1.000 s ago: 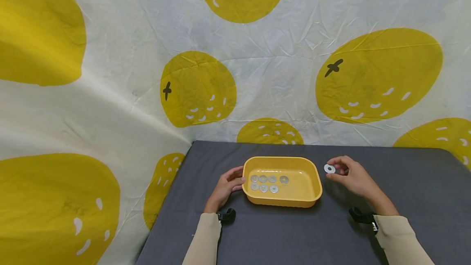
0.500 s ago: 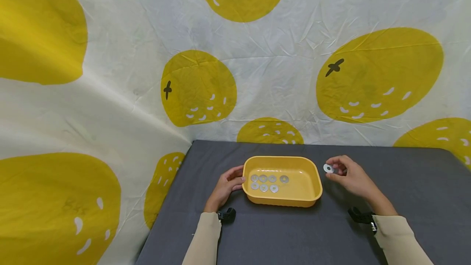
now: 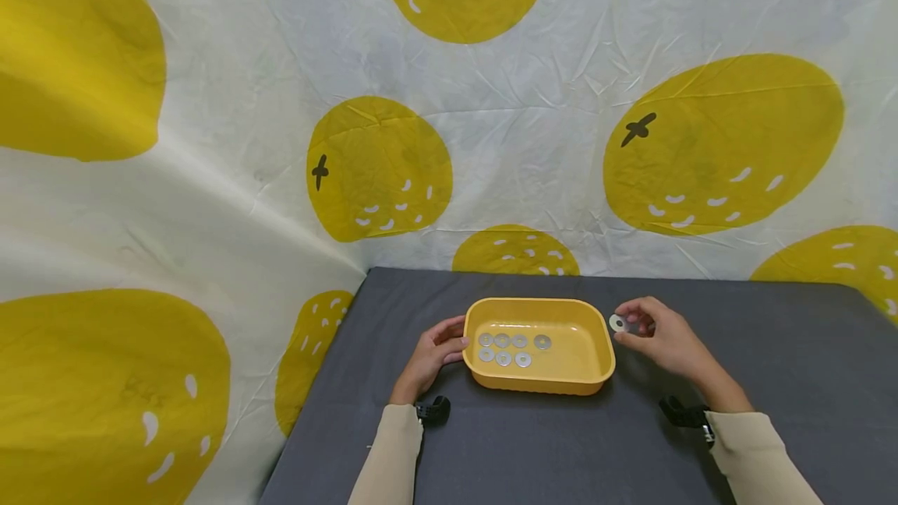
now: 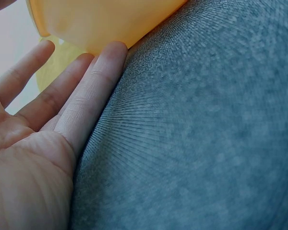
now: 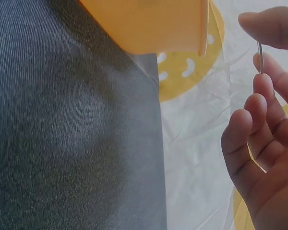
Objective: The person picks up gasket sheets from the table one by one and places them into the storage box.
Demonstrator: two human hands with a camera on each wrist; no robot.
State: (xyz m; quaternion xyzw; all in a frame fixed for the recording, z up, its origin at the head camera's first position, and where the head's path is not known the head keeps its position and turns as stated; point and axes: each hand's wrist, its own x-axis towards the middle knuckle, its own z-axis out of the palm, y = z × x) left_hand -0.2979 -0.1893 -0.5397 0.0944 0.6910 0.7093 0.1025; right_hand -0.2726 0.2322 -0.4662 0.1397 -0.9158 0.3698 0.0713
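Note:
A yellow plastic tray (image 3: 571,365) sits on the dark cloth, with several flat metal washers (image 3: 522,360) lying in two rows on the left part of its floor. My left hand (image 3: 429,355) is at the tray's left end. In the left wrist view its fingers (image 4: 86,103) are nearly straight, and their tips touch or nearly touch the tray's outer wall (image 4: 105,24). Just off the tray's right rim, my right hand (image 3: 662,337) pinches one washer (image 3: 617,323) between thumb and fingers. That washer (image 5: 261,58) appears edge-on in the right wrist view, above the height of the tray's rim.
Dark grey cloth (image 3: 547,450) covers the table around the tray. Behind and to the left hangs a white sheet (image 3: 519,162) printed with large yellow fruit. Black straps (image 3: 433,411) circle both wrists below beige sleeves.
My right hand has moved slightly left with the washer, closer to the tray's right rim. The left hand, the tray and the washers inside look unmoved.

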